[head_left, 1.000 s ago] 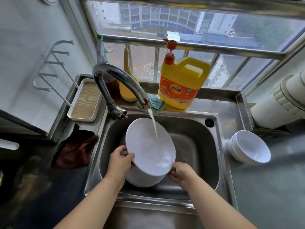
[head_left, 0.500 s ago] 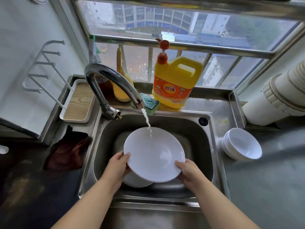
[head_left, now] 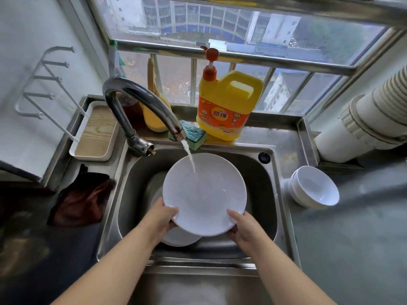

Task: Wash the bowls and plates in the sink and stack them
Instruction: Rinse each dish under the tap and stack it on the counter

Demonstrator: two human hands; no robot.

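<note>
Nearest the viewer, two bare forearms reached over the front rim of the steel sink [head_left: 284,216]. The left hand [head_left: 161,219] gripped the near-left edge of a white plate [head_left: 203,194], thumb laid over the rim and fingers curled out of sight beneath; the right hand [head_left: 243,227] gripped the near-right edge likewise, thumb on top. Holding opposite edges presumably kept the wet plate steady and its face free. The plate was held above the basin, tilted with its far edge raised toward the tap [head_left: 141,102], so that the water stream [head_left: 190,159] struck the upper face and could run off toward the near edge. Directly below, partly hidden by the plate and the left hand, another white dish [head_left: 181,238] lay in the basin, apparently awaiting its turn. On the bench to the right of the sink, two nested white bowls [head_left: 317,188] stood apart from the water, judged to be the washed stack. A dark cloth [head_left: 81,201] lay on the left. Farther back, a green sponge [head_left: 193,135] and a yellow detergent jug [head_left: 226,106] stood on the ledge behind the tap, within reach. A wooden-bottomed tray [head_left: 97,130] sat at far left.
</note>
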